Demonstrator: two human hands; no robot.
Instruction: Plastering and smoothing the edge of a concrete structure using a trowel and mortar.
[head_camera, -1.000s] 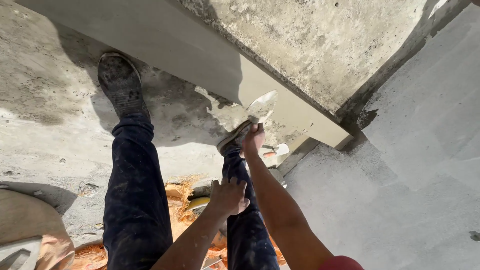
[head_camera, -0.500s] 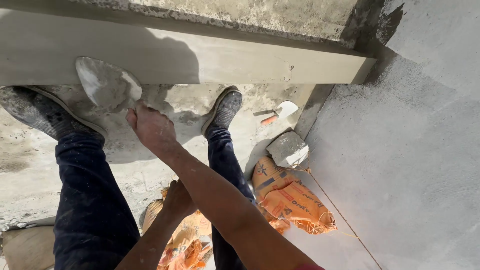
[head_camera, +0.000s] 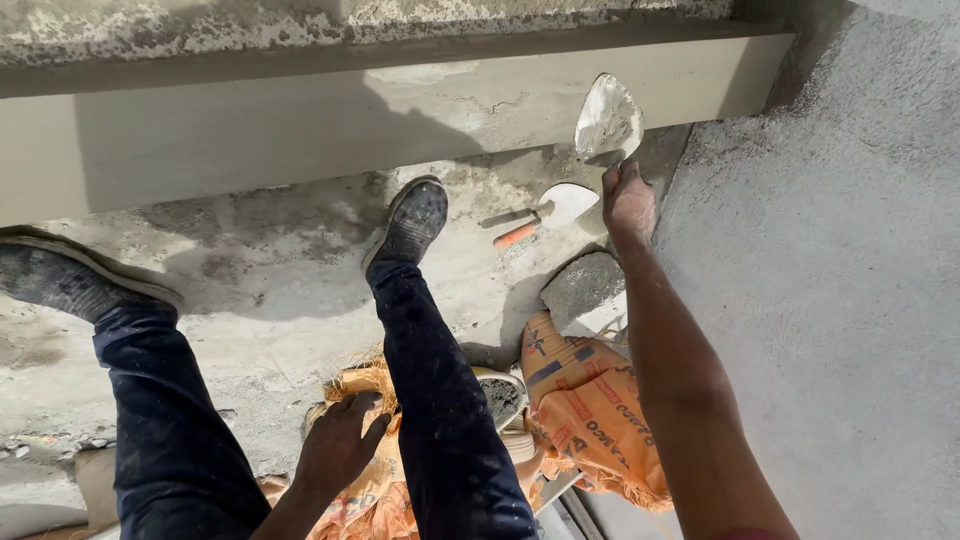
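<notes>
Our right hand (head_camera: 628, 198) wraps its fingers tight around the handle of a trowel (head_camera: 608, 124), whose mortar-coated blade points up against the beam face (head_camera: 300, 130), near the beam's right end. Our left hand (head_camera: 338, 447) rests on the orange sack (head_camera: 590, 410), fingers loosely curled. The trowel's handle is hidden inside our fist.

A building site: a freshly plastered beam (head_camera: 380, 110), rough cement floor (head_camera: 270, 290), orange cement sacks (head_camera: 590, 410) (one crumpled), a spare trowel (head_camera: 545, 212) and a mortar-caked shoe (head_camera: 410, 225).
</notes>
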